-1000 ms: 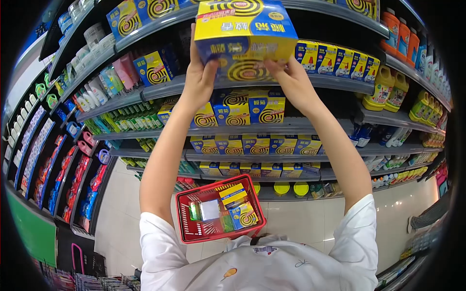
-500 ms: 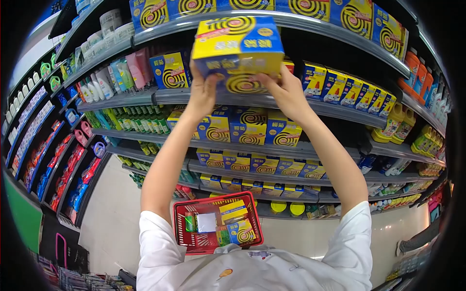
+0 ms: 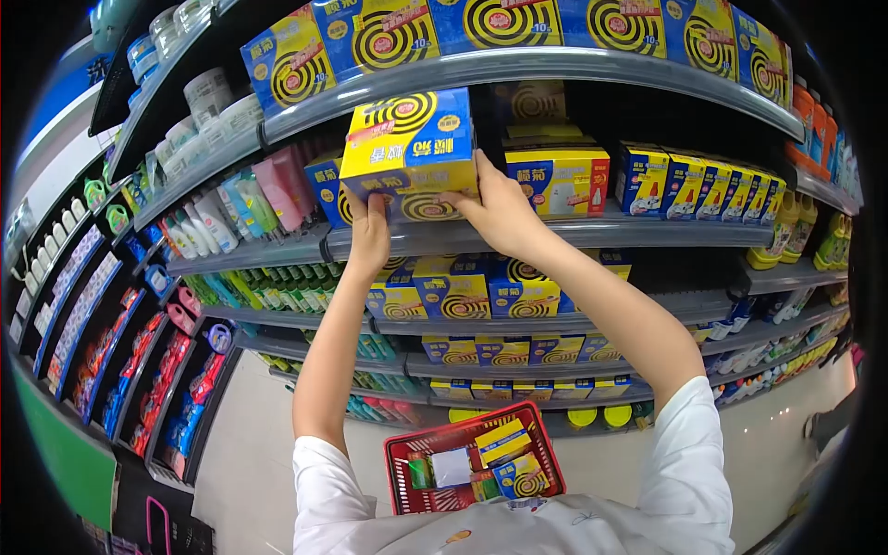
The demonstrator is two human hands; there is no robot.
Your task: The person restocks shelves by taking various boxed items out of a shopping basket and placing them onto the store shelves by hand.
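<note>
Both my hands grip a blue-and-yellow mosquito coil box [image 3: 407,139] with a black spiral printed on it. My left hand [image 3: 368,236] holds its lower left side, thumb on the near face. My right hand [image 3: 499,205] is closed on its right side, thumb also on the near face. The held box is at the left part of the second shelf [image 3: 647,229], in front of another mosquito coil box [image 3: 326,192] that it partly covers. To the right of my right hand stands a blue-and-yellow box [image 3: 560,180] with a red edge. Whether the held box touches the shelf is unclear.
Overhead, the top shelf edge [image 3: 536,69] carries a row of mosquito coil boxes [image 3: 513,23]. Pink tubes [image 3: 282,194] stand to the left, smaller boxes [image 3: 712,190] to the right. A red shopping basket [image 3: 393,462] with several packages is below, near my body.
The mosquito coil box has moved left and slightly down with both hands, toward the shelf's left part. The view has shifted, and the box with the red edge now shows.
</note>
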